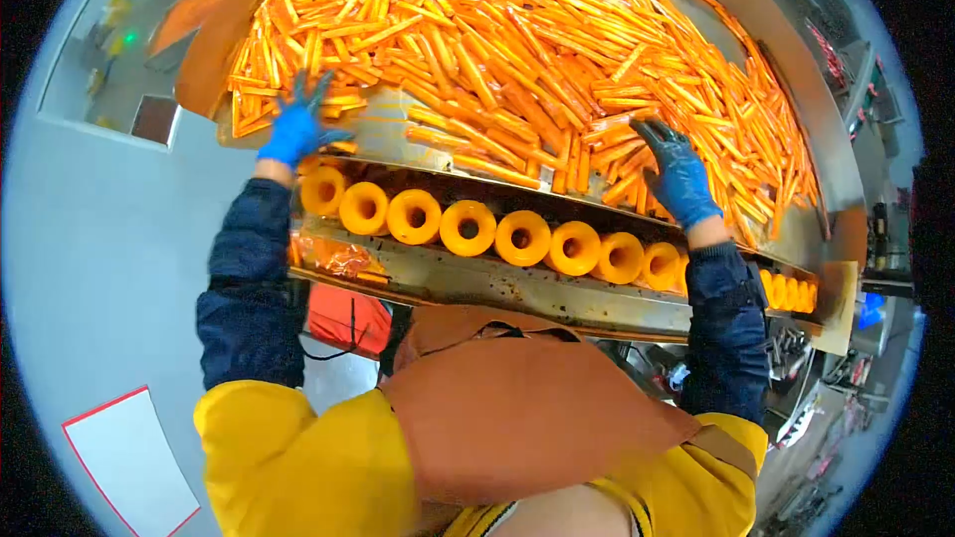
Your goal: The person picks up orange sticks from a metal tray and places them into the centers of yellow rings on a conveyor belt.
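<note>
Long orange sticks [477, 70] lie in a thick pile on a metal tray [383, 129]. My left hand [295, 131], in a blue glove with dark fingertips, has its fingers spread at the pile's left edge, over a few sticks. On the right, my right hand [682, 175], gloved the same way, rests at the near side of the pile with its thumb apart from the fingers; nothing is gripped in it. Between the hands and my body runs a row of round orange cups with dark central holes [522, 238], below the tray's near edge.
A metal ledge [517, 288] with dark specks runs in front of my brown apron [537, 408]. Clear plastic wrap [343, 259] lies at its left end. The tray's raised metal rim [831, 129] curves round the right. A red-edged white panel [129, 462] is at lower left.
</note>
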`<state>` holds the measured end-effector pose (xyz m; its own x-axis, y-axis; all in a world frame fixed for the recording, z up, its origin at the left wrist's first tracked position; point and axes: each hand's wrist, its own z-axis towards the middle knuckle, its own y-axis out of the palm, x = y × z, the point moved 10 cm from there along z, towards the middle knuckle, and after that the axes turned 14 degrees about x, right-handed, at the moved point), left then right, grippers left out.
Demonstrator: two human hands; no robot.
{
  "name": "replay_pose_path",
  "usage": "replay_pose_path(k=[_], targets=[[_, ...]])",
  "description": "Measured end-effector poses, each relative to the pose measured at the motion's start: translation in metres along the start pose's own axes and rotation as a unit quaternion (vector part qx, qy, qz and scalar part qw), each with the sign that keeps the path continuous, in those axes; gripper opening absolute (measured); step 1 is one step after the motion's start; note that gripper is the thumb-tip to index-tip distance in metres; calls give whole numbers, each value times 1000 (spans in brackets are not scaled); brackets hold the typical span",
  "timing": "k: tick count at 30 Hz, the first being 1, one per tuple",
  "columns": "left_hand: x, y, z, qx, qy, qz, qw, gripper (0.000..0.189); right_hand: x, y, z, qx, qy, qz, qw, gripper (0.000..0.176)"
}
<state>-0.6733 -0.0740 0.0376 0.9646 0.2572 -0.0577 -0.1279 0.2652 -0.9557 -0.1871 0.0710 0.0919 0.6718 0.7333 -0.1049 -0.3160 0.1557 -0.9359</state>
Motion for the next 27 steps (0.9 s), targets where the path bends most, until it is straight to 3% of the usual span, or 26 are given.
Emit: replay_pose_path(k=[1,2,4,8,11,12,14,16,18,22,23,24,26,27], targets=[[-30,27,-11,-63,-18,3,998,115,6,-2,-5,-9,5,2,1000,73],[-30,22,-9,-65,-38,-78,994,118,9,-2,-7,-12,11,-2,1000,73],[-18,45,-3,-149,-40,21,988,117,-4,-2,-3,-4,-24,9,1000,72],[33,40,20,-80,-94,16,992,108,-32,20,26,-29,-19,1,999,67],[75,35,33,81,-85,21,993,99,-19,63,42,-63,-19,-66,996,58],[98,24,38,81,-80,20,993,99,-15,63,48,-63,-15,-66,996,58],[134,17,40,-32,-150,-20,988,99,-4,74,46,-147,7,-83,986,52],[167,20,48,19,-100,-3,995,96,11,69,36,-91,-27,-69,993,48],[189,25,54,-12,-115,-42,992,92,32,42,36,89,4,29,996,45],[202,19,63,50,-102,-140,984,99,80,4,24,168,172,95,966,39],[190,50,65,111,-74,-192,972,102,88,-4,17,215,195,168,942,33],[183,54,67,123,-27,-276,953,87,101,-6,10,218,250,214,919,31],[175,25,53,72,-27,-410,909,69,130,-2,-8,265,347,390,811,33],[172,12,43,68,-27,-411,909,69,135,-10,-14,254,387,395,794,35]])
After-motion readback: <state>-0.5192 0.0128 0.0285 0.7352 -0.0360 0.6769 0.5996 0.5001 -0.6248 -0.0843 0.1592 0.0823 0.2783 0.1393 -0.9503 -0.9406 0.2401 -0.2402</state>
